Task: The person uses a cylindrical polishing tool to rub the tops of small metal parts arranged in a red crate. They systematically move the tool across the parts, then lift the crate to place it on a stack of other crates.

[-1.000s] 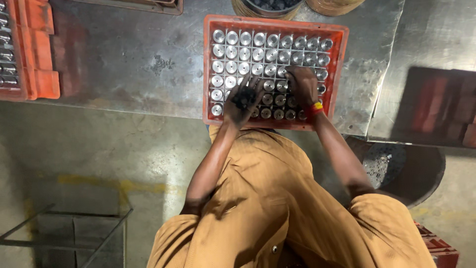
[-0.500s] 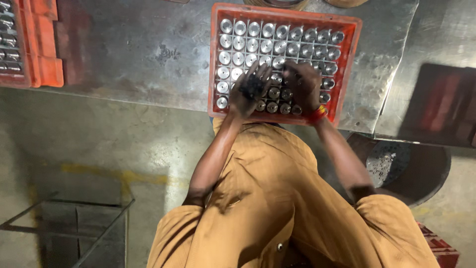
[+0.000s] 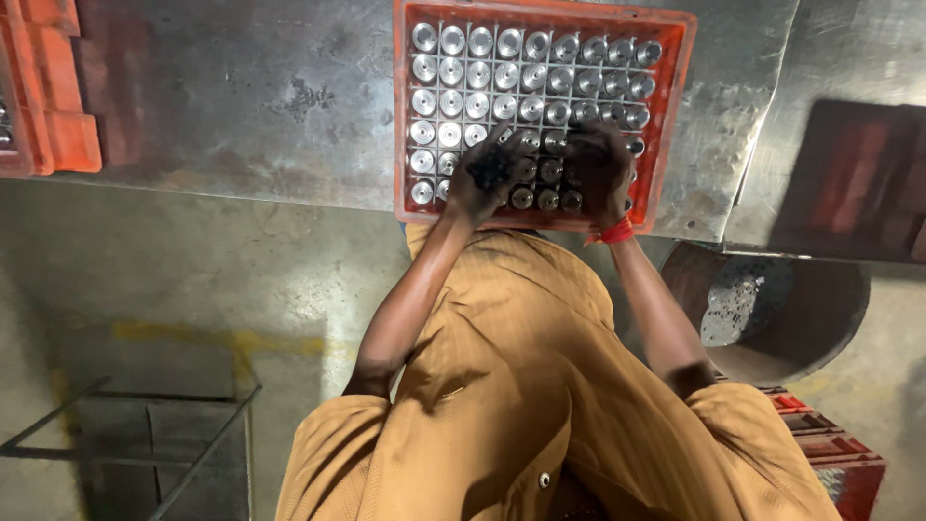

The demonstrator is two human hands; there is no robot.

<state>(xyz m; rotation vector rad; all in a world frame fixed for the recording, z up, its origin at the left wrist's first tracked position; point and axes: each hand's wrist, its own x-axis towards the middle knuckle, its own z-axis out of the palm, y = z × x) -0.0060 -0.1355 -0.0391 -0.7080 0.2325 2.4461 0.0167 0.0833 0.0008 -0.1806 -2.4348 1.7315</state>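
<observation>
— Steel, all of it: shiny round parts (image 3: pixel 450 72) standing in the grid of an orange crate (image 3: pixel 675 58). Where are the hands?

— Both inside the crate, at its near rows. The left hand (image 3: pixel 487 174) has its fingers curled down over dark parts (image 3: pixel 535 183) near the crate's middle; the right hand (image 3: pixel 600 166) is cupped over the near right cells. Whether either is actually pinching a part, I cannot tell.

— What could go wrong?

— My guess: a greasy part slipping from blackened fingers and knocking its neighbours, or dropping off the table (image 3: pixel 241 96) edge, which runs just below the crate.

— Counts?

— One full crate, a second crate (image 3: pixel 58 125) well to its left, a third (image 3: pixel 830 453) below and right of it, beside one round tub (image 3: pixel 772 309). Eight cells across; the bright parts number roughly thirty, the hands hiding the rest. One wire frame (image 3: pixel 164 444) sits far below left.
</observation>
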